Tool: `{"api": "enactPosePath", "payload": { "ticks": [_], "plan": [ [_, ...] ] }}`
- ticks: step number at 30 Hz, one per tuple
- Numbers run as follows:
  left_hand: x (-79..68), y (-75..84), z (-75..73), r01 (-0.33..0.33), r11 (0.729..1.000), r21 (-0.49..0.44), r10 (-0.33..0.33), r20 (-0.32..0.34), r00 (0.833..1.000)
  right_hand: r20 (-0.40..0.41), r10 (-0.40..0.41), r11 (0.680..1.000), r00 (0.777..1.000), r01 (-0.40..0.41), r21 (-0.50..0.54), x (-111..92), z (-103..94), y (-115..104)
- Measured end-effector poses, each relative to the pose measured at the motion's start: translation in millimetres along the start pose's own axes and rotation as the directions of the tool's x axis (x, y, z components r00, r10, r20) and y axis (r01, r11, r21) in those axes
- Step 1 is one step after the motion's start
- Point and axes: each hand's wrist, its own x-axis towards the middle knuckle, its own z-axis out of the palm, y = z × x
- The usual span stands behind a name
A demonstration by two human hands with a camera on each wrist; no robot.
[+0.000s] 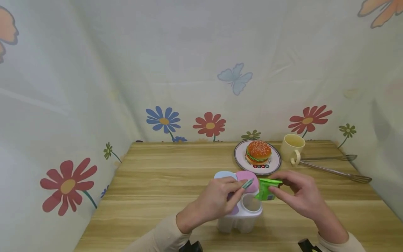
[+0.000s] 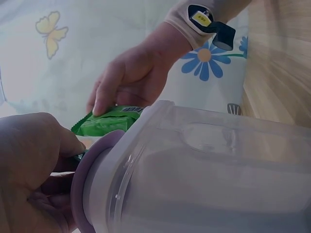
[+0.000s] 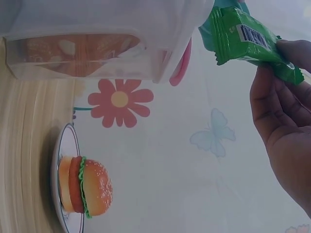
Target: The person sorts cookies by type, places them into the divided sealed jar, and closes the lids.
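A clear-bodied container (image 1: 237, 223) with a white top stands in front, its compartments capped in pale blue (image 1: 224, 174), pink (image 1: 246, 177) and purple (image 2: 80, 194). One front compartment (image 1: 252, 202) has its round mouth uncovered. Between thumb and fingers my left hand (image 1: 217, 197) pinches a small teal piece (image 1: 248, 183), partly hidden by the fingers, above the container. My right hand (image 1: 300, 192) holds a shiny green packet (image 1: 267, 189) with a barcode by one end. The packet's other end is right at the open mouth. Through the wall, orange-brown contents (image 3: 80, 53) show in one compartment.
Behind the container, a burger (image 1: 259, 153) sits on a round white plate (image 1: 241, 165) with a dark rim. To its right stand a yellow mug (image 1: 288, 148) and two long metal utensils (image 1: 333, 171) lying on the wooden table (image 1: 163, 182). Flower-printed cloth (image 1: 189, 70) surrounds the table.
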Motion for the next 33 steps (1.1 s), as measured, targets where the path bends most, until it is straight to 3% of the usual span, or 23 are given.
{"api": "enactPosePath", "payload": {
  "ticks": [5, 13, 16, 22, 33],
  "plan": [
    [-0.1, 0.7, -1.8, 0.037, 0.999, -0.029, -0.036, 0.026, 0.999, 0.019, -0.013, 0.999, 1.0, 0.012, 0.032, 2, 5.1, -1],
    [0.5, 1.7, -3.8, 0.078, 0.996, -0.053, -0.075, 0.051, 0.996, 0.035, -0.11, 0.991, 0.993, 0.107, 0.082, 6, 15.3, -2],
    [0.7, 1.6, -4.3, 0.084, 0.995, -0.055, -0.081, 0.058, 0.995, 0.028, -0.131, 0.987, 0.991, 0.127, 0.097, 6, 18.5, 0],
    [1.4, 2.2, -6.1, 0.091, 0.995, -0.051, -0.088, 0.068, 0.994, 0.045, -0.099, 0.992, 0.994, 0.095, 0.083, 7, 20.8, -1],
    [1.8, 2.6, -6.1, 0.07, 0.996, -0.056, -0.068, 0.04, 0.997, 0.022, -0.195, 0.97, 0.981, 0.189, 0.149, 8, 29.5, 9]
  ]
}}
